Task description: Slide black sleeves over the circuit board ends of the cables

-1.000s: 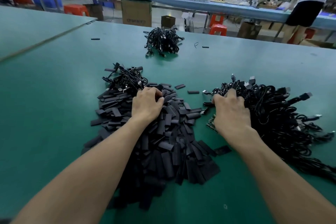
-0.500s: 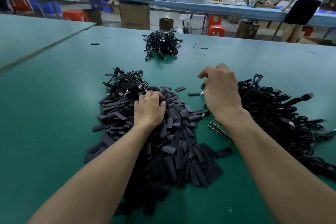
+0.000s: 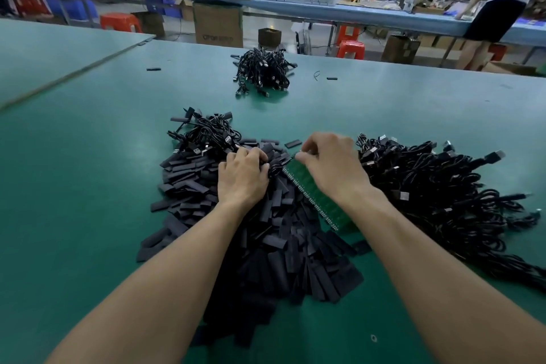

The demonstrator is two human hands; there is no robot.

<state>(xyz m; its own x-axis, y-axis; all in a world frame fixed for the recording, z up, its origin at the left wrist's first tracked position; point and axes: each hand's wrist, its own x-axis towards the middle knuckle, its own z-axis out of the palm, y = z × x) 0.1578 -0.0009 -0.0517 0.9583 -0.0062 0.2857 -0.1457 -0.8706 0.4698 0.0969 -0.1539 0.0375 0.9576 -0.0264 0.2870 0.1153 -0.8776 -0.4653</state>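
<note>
Green bench under us, factory floor behind; nearest to us is the big heap of black sleeves, flat little tubes spilling toward our forearms. Our left hand sits on top of that heap, fingers curled shut into it; can't tell if it's actually got one sleeve pinched. Our right hand has its fingers closed on the top end of a long green circuit board strip, lying between the sleeves and the tangle of black cables on the right; so we reckon we're at the pick-up stage, nothing sleeved yet. Next move needs one sleeve singled out, mouth opened, lined up with a board end. Further out, a small cable bundle; beyond the bench a cardboard box with print too blurry to read.
</note>
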